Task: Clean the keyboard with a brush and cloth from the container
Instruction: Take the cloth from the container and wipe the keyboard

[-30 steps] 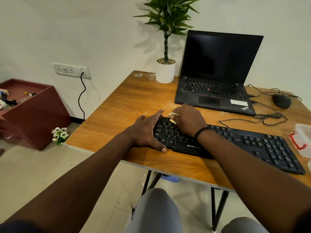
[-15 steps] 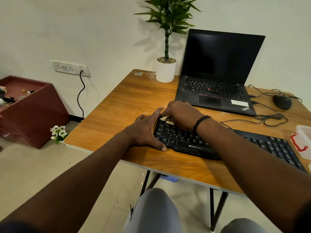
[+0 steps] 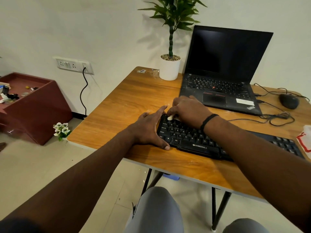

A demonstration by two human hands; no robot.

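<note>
A black keyboard (image 3: 188,138) lies along the front of the wooden table (image 3: 134,101). My left hand (image 3: 148,128) clasps its left end, thumb on the front edge and index finger along the far corner. My right hand (image 3: 188,110) is closed over a small pale cleaning tool (image 3: 170,117) and presses it on the far left keys. Most of the tool is hidden in the hand, so I cannot tell brush from cloth. A white container (image 3: 305,140) with a red clasp shows at the right edge.
An open black laptop (image 3: 218,88) stands just behind the keyboard, with a white plant pot (image 3: 169,69) to its left. A mouse (image 3: 289,101) and loose cables (image 3: 276,118) lie at the right. A red-brown box (image 3: 33,111) and small white flowers (image 3: 61,130) are on the floor at left.
My right hand has slid left and away across the keys with the pale tool, ending at the keyboard's far left corner. My left hand has stayed on the keyboard's left end.
</note>
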